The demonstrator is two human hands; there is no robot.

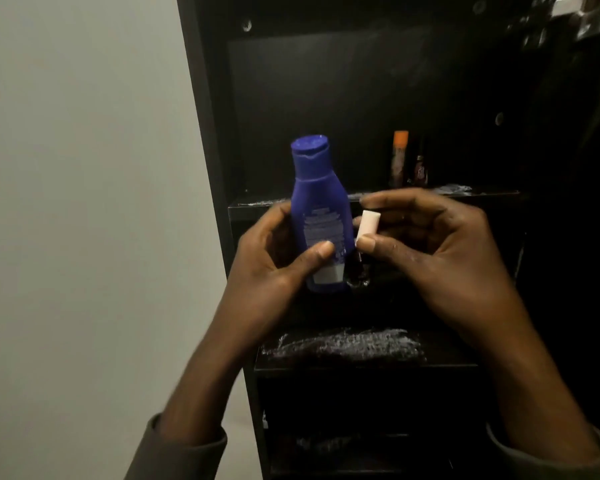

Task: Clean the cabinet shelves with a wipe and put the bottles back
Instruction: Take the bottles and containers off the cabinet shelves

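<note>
The left hand (274, 258) grips an upright blue plastic lotion bottle (321, 216) before the black cabinet's upper shelf (257, 204); the right hand (426, 244) pinches a small white-capped item (368, 225). Best set the bottle left, clear of the orange-capped bottle (399, 159) and dark bottle (420, 168) at the back; wet streaks may slip

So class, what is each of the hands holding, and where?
Left hand grips the blue bottle round its lower body; right hand pinches a small white-capped item below its cap.

Plain grey wall (84, 202) at left of frame. Metal hinge fitting (575, 15) at far upper right, partly blurred.
</note>
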